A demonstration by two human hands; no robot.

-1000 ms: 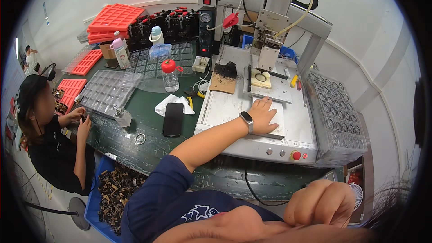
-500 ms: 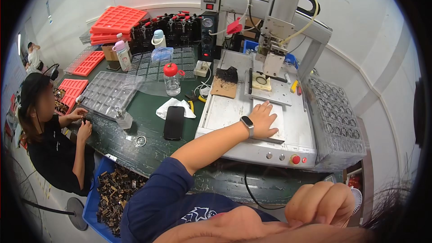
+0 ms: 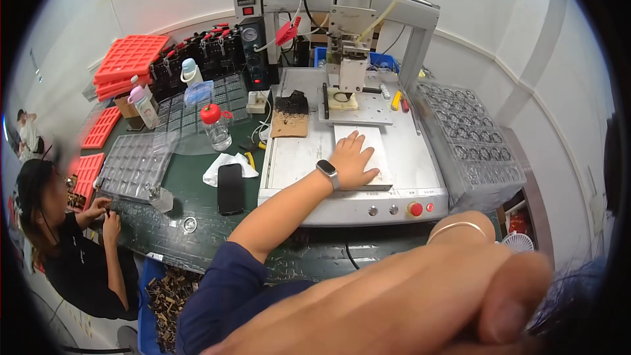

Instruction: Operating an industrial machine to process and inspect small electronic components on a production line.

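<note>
At seven o'clock a plain navy-blue short sleeve (image 3: 220, 289) covered the upper arm, toward one o'clock from it a watch (image 3: 326, 168) with a rounded, dark face and a silver-grey strap circled the left wrist (image 3: 334, 180), and at four o'clock a thin, pale band (image 3: 458, 225) ringed the right wrist (image 3: 460, 236).

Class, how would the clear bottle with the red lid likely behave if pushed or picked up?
The clear bottle stands upright and looks taller than wide, so a high push may tip it. Being rounded, it would probably roll once on its side. Its smooth, shiny surface might feel slippery.
</note>
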